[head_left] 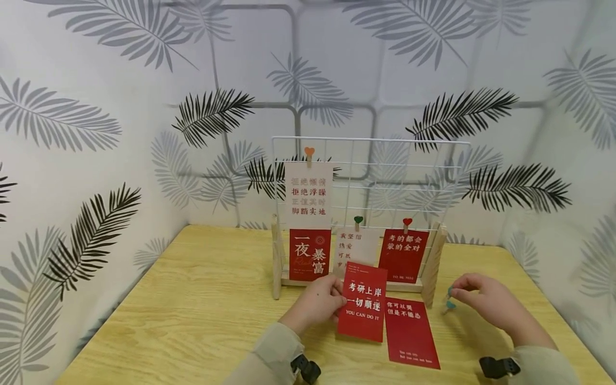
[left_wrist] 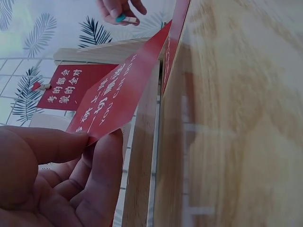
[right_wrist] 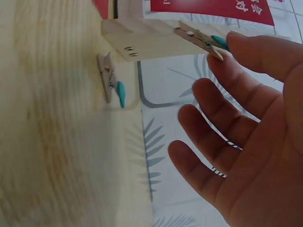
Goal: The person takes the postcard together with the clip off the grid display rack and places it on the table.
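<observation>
My left hand (head_left: 317,300) pinches a red card (head_left: 362,326) with white lettering by its left edge, between thumb and fingers, tilted in front of the wire grid's lower part. Between thumb and index finger of my right hand (head_left: 491,302) is a small wooden clothespin (right_wrist: 198,39) with a teal top. A second teal-topped clothespin (right_wrist: 105,80) lies on the table below that hand, beside the stand's right foot. Another red card (head_left: 413,337) lies flat on the table, to the right of the held one.
A white wire grid (head_left: 370,140) stands in a wooden base (head_left: 276,267). Clipped on it are a pale card (head_left: 308,200) under an orange heart clip (head_left: 309,152), a pale card (head_left: 358,248) and a red card (head_left: 403,259). Another red card (head_left: 310,255) hangs lower left. Patterned wall behind.
</observation>
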Action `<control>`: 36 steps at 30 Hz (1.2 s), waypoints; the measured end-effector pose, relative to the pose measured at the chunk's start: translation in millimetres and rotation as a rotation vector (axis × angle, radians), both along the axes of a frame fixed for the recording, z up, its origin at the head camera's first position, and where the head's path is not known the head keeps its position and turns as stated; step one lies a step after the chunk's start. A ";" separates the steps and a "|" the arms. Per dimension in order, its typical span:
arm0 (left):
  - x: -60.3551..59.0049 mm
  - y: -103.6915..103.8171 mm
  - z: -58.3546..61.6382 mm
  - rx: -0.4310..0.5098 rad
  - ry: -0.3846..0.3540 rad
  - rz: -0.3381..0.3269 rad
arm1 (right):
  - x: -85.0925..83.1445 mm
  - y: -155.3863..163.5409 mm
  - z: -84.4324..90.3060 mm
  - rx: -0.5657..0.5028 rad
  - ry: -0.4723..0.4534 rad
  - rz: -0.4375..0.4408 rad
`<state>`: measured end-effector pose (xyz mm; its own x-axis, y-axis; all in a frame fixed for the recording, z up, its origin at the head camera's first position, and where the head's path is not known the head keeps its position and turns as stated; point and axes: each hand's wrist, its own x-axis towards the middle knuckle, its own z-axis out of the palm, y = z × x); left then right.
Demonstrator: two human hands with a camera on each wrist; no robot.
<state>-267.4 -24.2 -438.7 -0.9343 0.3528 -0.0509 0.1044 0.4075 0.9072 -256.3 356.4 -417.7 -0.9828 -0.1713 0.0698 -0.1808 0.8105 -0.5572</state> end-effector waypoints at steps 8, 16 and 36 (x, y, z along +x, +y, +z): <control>-0.3 1.7 -4.6 -0.027 -0.030 -0.046 | -0.8 9.3 -13.9 -0.014 -0.073 0.030; -1.0 2.4 -4.5 -0.105 0.000 -0.051 | -4.0 19.6 -22.7 0.001 -0.084 0.034; 0.7 -5.9 -12.6 -0.128 -0.087 -0.083 | -3.4 20.5 -31.1 -0.035 -0.247 0.063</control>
